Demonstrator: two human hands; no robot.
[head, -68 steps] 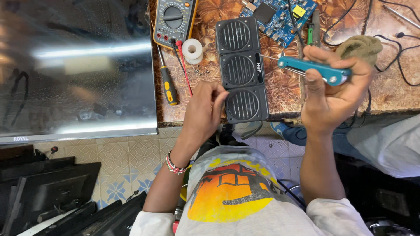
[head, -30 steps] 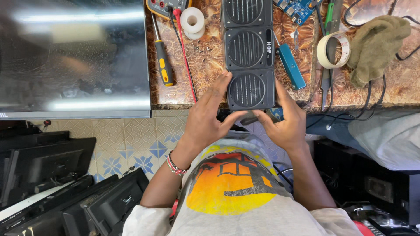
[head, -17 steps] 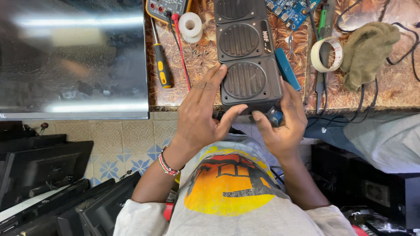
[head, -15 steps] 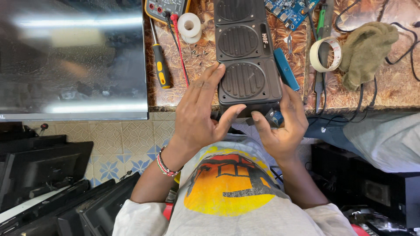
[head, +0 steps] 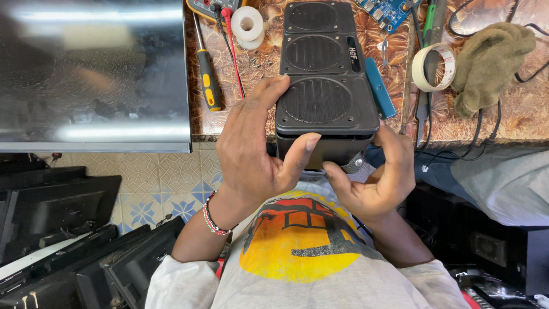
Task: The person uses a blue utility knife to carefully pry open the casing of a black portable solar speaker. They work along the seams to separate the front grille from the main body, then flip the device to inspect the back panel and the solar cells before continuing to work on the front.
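A long black speaker (head: 323, 80) with three round grilles is lying lengthwise on the brown patterned workbench (head: 514, 114), its near end sticking out over the bench edge toward the person. The left hand (head: 257, 151) is wrapping around that near end, fingers lying along the speaker's left side and the thumb pressing against the front face below the nearest grille. The right hand (head: 374, 177) is cupping the lower right corner of the speaker, its thumb reaching in under the end face, so both hands are gripping the box between them. Just beside the speaker's right side a slim blue tool (head: 380, 88) is lying on the bench, and farther right a roll of pale tape (head: 433, 67) is sitting next to a crumpled olive cloth (head: 492, 63) with black cables running around it. To the speaker's left a screwdriver with a yellow and black handle (head: 207, 74) is lying beside a red probe lead, with a small white tape roll (head: 247, 26) and the edge of a multimeter (head: 214, 7) above. A blue circuit board (head: 389, 10) is showing at the top edge. A dark flat screen (head: 91, 74) is filling the left of the bench.
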